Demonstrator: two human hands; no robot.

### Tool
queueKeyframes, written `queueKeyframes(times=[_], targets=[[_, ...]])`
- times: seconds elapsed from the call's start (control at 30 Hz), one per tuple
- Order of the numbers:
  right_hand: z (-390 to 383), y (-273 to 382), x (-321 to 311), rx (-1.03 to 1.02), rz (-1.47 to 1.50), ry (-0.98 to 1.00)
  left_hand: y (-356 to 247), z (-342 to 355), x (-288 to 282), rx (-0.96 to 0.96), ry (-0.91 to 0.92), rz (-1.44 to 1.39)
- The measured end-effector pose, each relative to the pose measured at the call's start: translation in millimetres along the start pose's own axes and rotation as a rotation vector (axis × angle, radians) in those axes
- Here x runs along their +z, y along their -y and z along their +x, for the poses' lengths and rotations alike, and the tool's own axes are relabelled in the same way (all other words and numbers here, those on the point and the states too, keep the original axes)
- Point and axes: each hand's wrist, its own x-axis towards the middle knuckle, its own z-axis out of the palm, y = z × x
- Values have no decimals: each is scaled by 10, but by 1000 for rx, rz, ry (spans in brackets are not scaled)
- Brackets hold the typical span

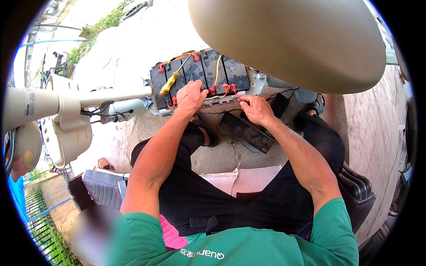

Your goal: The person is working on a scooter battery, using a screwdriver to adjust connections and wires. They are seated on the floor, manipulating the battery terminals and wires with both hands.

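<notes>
A row of black batteries [191, 68] sits side by side in a metal tray, with red-capped terminals and orange and yellow jumper wires across them. My left hand [191, 96] is closed at their near edge; what its fingers hold, if anything, is hidden. In my right hand [258, 109] a thin red cable [237, 94] is pinched; it leads up to a red terminal cap [233, 87] on the rightmost battery. A screwdriver [169, 83] with a yellow handle lies across the batteries left of my left hand, its shaft pointing away from me.
A large beige padded seat [288, 40] hangs over the upper right. White vehicle tubing [115, 94] runs in from the left. Between my feet, a black box [246, 131] with wires and a smaller black box [279, 105] lie on the concrete ground. Another person's blurred head appears at lower left.
</notes>
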Motion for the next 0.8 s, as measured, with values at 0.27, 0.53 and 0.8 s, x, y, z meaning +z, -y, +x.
queueKeyframes(times=[0.27,0.53,0.8], targets=[[10,-31,33,-8,-4,-14,-53,28,4,-59,50,48],[15,-19,53,-21,-6,-14,60,-2,77,69,-57,-5],[16,-26,46,-37,-4,-16,59,-30,89,108,-114,-53]])
